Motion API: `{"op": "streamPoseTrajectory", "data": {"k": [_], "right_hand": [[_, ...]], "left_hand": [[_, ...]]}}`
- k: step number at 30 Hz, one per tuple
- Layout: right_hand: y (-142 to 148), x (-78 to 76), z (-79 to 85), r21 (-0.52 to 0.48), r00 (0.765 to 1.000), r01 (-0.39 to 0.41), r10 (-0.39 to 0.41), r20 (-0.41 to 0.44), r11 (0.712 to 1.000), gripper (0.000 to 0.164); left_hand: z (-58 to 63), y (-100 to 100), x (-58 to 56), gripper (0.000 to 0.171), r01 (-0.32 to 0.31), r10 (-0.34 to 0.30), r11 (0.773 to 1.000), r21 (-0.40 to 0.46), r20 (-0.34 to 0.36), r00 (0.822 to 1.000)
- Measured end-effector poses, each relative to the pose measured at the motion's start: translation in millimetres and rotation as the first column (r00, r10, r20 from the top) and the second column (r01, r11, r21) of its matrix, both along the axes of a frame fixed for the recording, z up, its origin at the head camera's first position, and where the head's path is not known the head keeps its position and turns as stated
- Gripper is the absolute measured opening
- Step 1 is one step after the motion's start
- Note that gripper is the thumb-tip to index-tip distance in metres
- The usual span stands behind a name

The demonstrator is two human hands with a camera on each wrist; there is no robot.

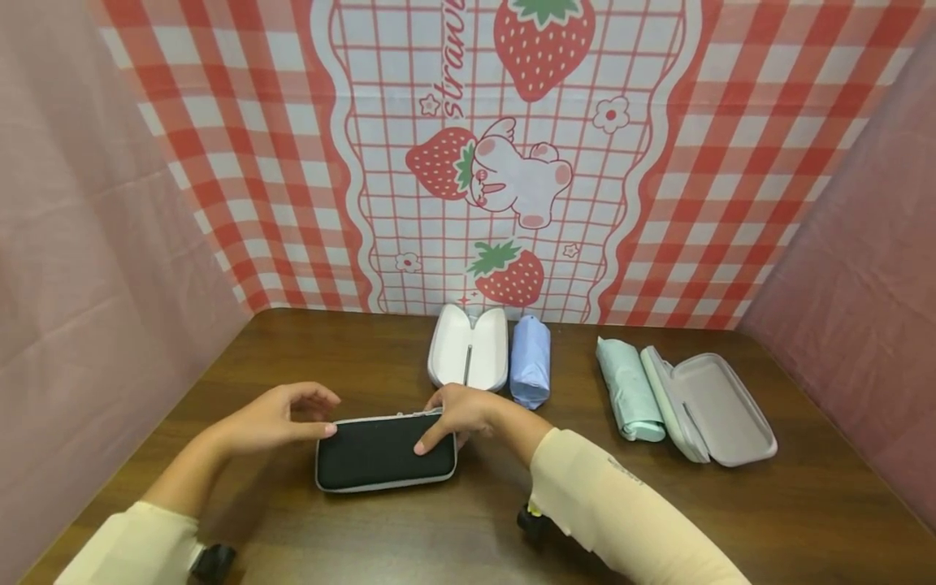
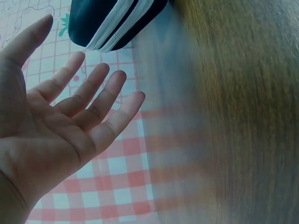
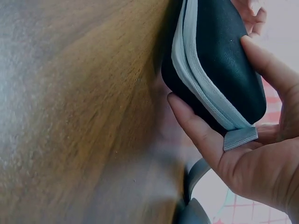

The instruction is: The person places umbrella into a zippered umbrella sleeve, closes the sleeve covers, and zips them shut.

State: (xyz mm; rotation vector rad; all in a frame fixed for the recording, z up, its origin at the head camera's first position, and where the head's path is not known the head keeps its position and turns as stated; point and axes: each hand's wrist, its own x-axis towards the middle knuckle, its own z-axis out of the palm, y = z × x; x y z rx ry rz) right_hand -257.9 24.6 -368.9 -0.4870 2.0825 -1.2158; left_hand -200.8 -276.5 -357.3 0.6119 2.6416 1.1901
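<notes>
A closed black zip case (image 1: 380, 455) with pale grey zipper trim is held just over the brown table. My right hand (image 1: 464, 413) grips its right end, thumb on the top face and fingers beneath. In the right wrist view, a short grey fabric tab (image 3: 240, 137) at the case's end lies against the palm of my right hand (image 3: 252, 158). My left hand (image 1: 274, 418) is by the case's left end with its thumb tip at the corner. In the left wrist view, the fingers of my left hand (image 2: 70, 112) spread loosely, apart from the case (image 2: 117, 21).
Behind the case, an open white-lined case (image 1: 446, 349) stands beside a blue wrapped bundle (image 1: 530, 361). Farther right lie a pale green wrapped bundle (image 1: 630, 390) and an open grey-lined case (image 1: 727, 410). A strawberry-print checked cloth (image 1: 292, 162) hangs at the table's back.
</notes>
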Motion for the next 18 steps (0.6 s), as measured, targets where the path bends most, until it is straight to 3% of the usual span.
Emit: {"op": "streamPoseTrajectory", "data": {"k": [8,18], "right_hand": [[4.4,1.6,5.2,-0.012,0.999,-0.004,0.005,0.043,1.0,0.04],[13.2,8.0,12.5,-0.045,0.998,0.043,-0.045,-0.049,0.998,0.043]], "left_hand": [[1.6,0.5,0.9,0.045,-0.01,0.011,1.0,0.005,-0.008,1.0],[5.4,0.4,1.0,0.037,-0.016,0.016,1.0,0.005,-0.047,0.999]]}}
